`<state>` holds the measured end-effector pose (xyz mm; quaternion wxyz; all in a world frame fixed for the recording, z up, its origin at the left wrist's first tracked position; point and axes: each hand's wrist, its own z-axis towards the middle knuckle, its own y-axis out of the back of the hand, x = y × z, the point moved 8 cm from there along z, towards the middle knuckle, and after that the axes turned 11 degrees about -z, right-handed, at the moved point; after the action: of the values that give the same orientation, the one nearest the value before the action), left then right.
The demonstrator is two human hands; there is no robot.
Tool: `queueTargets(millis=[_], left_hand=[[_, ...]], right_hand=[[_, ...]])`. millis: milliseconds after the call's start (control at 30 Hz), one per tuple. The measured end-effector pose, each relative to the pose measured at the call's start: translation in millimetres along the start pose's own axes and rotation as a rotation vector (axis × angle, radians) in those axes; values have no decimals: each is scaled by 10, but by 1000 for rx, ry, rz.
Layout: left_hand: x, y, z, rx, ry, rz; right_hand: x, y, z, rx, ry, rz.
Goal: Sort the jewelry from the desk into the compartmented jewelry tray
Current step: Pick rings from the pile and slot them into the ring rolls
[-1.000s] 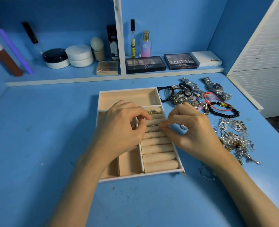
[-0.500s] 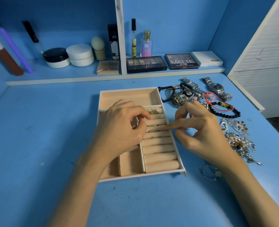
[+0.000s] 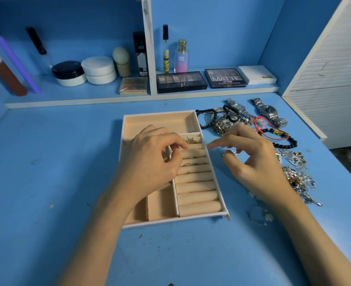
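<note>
A beige compartmented jewelry tray (image 3: pixel 221 214) lies on the blue desk. Its right side has padded ring rolls (image 3: pixel 197 188); a spiky ring (image 3: pixel 190 140) sits at the top and thin rings (image 3: pixel 191 163) lie between rolls lower down. My left hand (image 3: pixel 150 162) rests over the tray's left compartments, fingers curled at the roll edge; whether it holds anything is hidden. My right hand (image 3: pixel 251 159) hovers just right of the tray, fingers apart, over a small silvery piece (image 3: pixel 230 152). Bracelets (image 3: pixel 282 139), watches (image 3: pixel 269 111) and silver chains (image 3: pixel 298 178) lie heaped at right.
A low shelf at the back holds cream jars (image 3: pixel 98 70), perfume bottles (image 3: pixel 181 56) and eyeshadow palettes (image 3: pixel 180 81). A white slatted panel (image 3: pixel 331 79) bounds the right side. A small bracelet (image 3: pixel 259 216) lies by the tray's front right corner.
My right hand has pulled away from the ring rolls, moving right and off the tray with its fingers spreading. The left hand has stayed put.
</note>
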<state>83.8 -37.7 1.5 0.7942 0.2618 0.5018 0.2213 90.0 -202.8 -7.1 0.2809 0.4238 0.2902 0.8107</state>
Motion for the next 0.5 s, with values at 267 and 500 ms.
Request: queueTargets(millis=[267,500], left_hand=[[-359,-300,115,94,-77,-2],[-710,-948,354,259,-131,-60]], right_hand=[[-569,495,-56,-29,-256,9],[-903,722,-256,-159,-386,7]])
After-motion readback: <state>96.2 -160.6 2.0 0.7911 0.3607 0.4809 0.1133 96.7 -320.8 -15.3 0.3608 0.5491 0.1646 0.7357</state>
